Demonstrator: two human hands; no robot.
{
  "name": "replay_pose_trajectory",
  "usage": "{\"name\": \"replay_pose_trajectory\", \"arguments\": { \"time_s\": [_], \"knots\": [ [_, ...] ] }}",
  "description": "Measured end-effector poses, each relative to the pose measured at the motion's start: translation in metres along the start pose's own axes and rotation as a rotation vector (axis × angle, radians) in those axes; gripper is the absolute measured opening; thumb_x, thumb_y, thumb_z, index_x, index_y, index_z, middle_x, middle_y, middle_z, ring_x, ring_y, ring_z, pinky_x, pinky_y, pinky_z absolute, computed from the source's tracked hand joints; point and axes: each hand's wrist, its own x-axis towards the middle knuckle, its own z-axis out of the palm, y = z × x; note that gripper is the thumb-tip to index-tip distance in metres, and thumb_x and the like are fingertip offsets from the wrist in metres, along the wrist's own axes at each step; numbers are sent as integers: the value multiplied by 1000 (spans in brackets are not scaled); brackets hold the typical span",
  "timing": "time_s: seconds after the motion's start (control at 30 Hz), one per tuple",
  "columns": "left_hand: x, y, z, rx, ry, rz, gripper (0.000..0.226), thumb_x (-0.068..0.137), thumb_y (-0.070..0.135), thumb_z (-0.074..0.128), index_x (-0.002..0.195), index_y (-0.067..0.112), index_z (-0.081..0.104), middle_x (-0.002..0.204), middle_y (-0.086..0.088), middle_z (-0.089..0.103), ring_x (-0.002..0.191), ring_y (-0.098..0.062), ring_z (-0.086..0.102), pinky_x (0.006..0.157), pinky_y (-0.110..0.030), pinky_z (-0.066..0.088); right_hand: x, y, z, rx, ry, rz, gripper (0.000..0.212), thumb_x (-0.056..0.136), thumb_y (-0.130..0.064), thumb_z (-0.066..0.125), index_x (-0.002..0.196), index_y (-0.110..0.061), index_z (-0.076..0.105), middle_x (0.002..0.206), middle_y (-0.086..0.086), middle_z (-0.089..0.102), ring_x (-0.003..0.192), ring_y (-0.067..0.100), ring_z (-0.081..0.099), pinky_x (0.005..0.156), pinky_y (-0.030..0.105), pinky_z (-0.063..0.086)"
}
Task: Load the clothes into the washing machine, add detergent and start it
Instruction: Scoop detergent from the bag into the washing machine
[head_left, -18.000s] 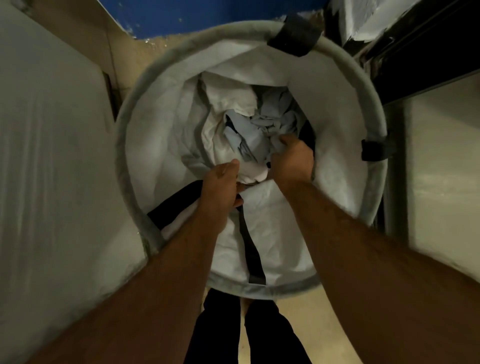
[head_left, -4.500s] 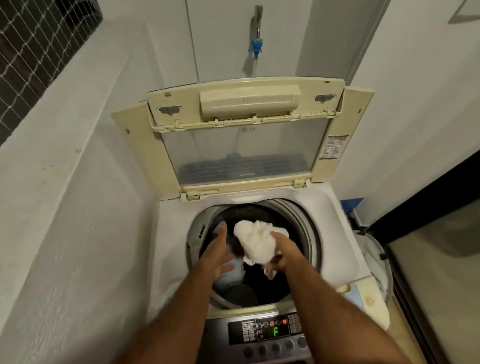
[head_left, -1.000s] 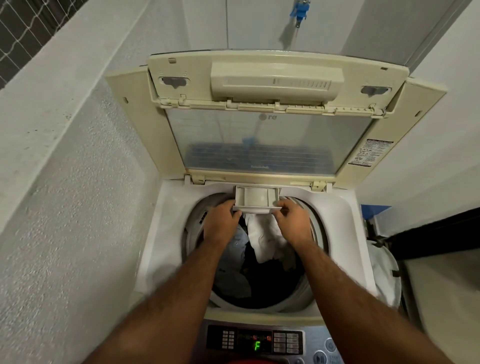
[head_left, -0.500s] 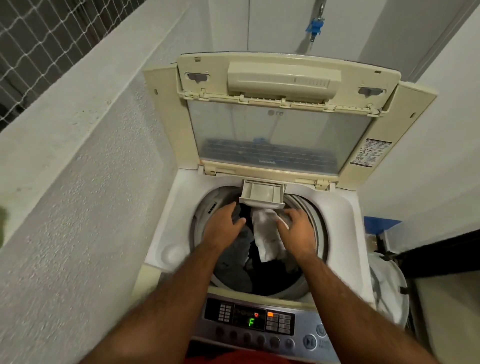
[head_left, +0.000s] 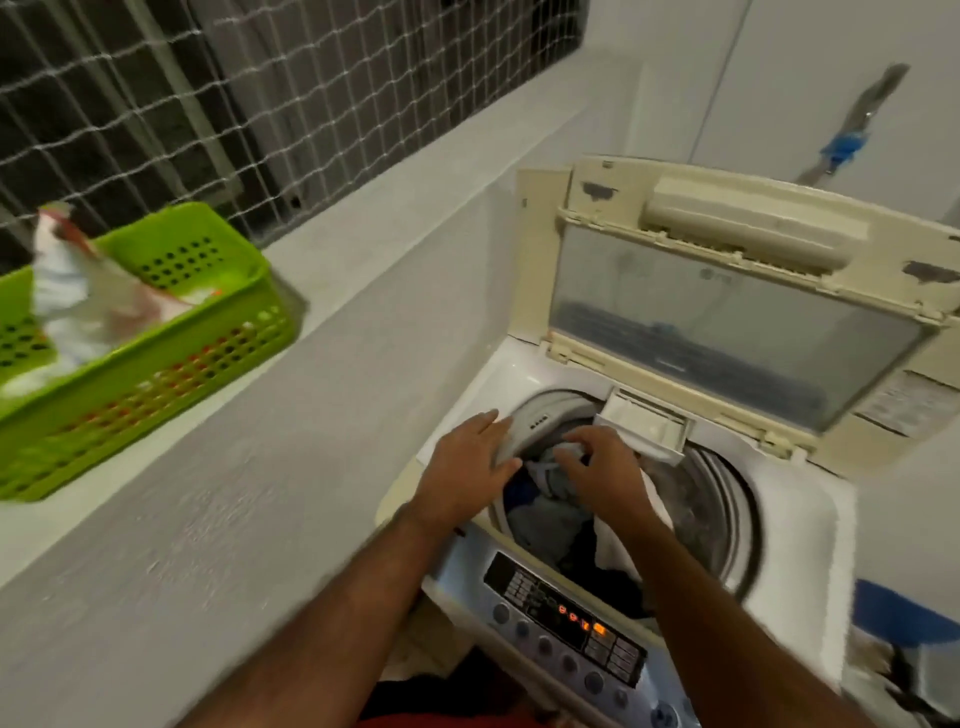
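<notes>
- Since half a second ago the view has swung left: a ledge with a green basket is now in sight, and both hands have drawn back from the pulled-out drawer toward the near side of the drum.
- Far left, a green basket (head_left: 156, 343) sits on the pale ledge (head_left: 332, 291) beneath a netted window, with a white packet (head_left: 78, 296) standing in it. It may be the detergent, though it is too blurred to read.
- Moving right, the left hand (head_left: 462, 467) lies flat on the left rim of the drum opening, fingers straight and slightly apart, holding nothing.
- Beside it, the right hand (head_left: 602, 473) hovers over the load with fingers loosely spread; whether they touch cloth I cannot tell.
- The clothes (head_left: 561, 514), blue, grey and white, are inside the drum of the washing machine (head_left: 810, 525), so loading looks done.
- Just behind the hands, the detergent drawer (head_left: 647, 428) stands pulled out at the back rim; no detergent is visible in it.
- The lid (head_left: 727, 291) is propped upright, and the control panel (head_left: 566, 618) at the front glows orange.
- Still to do, as I judge it: add detergent, close the drawer and the lid, press start.
</notes>
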Motion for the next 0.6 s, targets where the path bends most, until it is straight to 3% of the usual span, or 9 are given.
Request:
{"name": "replay_pose_trajectory", "arguments": {
  "time_s": [0.1,0.2,0.43,0.53,0.6],
  "knots": [
    [-17,-8,-38,31,85,-7,62,95,48,49,150,27,29,158,4,25,145,-14,22,116,-27,12,9,-47,4,58,-35,-90,20,90,-34,65,105,-20,65,102,-7,60,89,7,58,84,29,50],
    [-38,-9,-81,34,207,-2,60,95,51,47,148,31,32,157,9,27,144,-11,23,116,-27,14,17,-97,7,143,-14,-170,21,89,-34,67,108,-25,64,109,-9,57,99,9,58,84,24,45],
    [-97,-6,-190,25,468,189,54,92,44,57,142,26,45,150,5,41,138,-7,31,108,-7,9,19,-226,-10,343,46,-447,10,89,-27,68,98,-23,70,96,-12,69,89,-1,65,79,19,51],
    [-117,-16,-229,20,551,250,52,91,41,60,138,20,52,144,2,50,133,-10,39,110,-15,22,14,-278,-11,402,71,-563,2,88,-22,70,88,-25,70,84,-15,70,82,1,66,75,21,51],
    [-127,-25,-249,40,589,273,49,91,40,60,135,19,55,140,1,53,130,-12,46,110,-24,32,12,-306,-8,408,73,-616,10,86,-18,72,82,-27,69,79,-14,70,77,3,65,74,21,51]
  ]
}}
